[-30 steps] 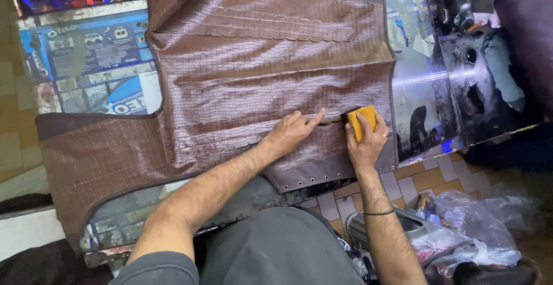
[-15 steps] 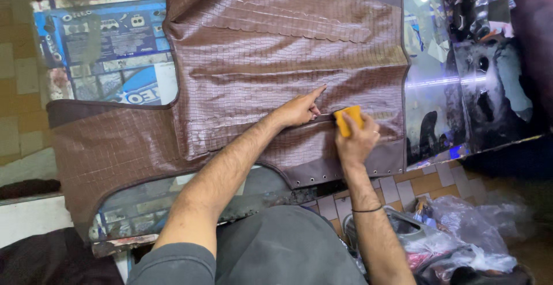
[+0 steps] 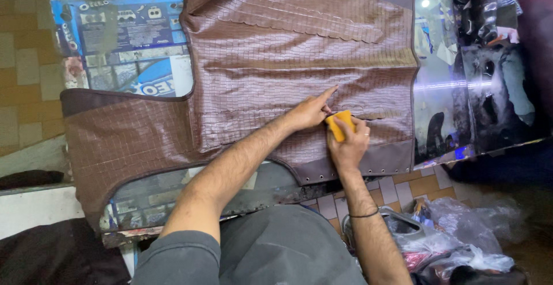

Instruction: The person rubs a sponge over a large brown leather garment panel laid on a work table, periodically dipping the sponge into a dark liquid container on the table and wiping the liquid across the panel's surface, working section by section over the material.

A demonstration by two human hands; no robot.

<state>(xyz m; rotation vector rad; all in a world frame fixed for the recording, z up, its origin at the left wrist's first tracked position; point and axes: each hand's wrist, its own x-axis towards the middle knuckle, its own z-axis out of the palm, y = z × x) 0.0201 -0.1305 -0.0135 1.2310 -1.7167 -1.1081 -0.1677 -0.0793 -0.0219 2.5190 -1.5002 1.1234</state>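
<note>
While the left hand (image 3: pixel 311 112) presses flat, fingers spread, on the brown quilted cover (image 3: pixel 276 60) draped over the table (image 3: pixel 472 89), the right hand's (image 3: pixel 348 144) grip pinches a yellow block (image 3: pixel 339 125); the cover looks limp, slippery, best held near its edges.

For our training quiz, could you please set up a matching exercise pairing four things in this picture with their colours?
Things:
1. block held in the right hand: block
2. quilted sheet under the left hand
3. band on the right wrist
4. printed packaging sheet at the upper left

Colours:
A. blue
B. brown
C. yellow-orange
D. black

Pairs: 1-C, 2-B, 3-D, 4-A
</note>
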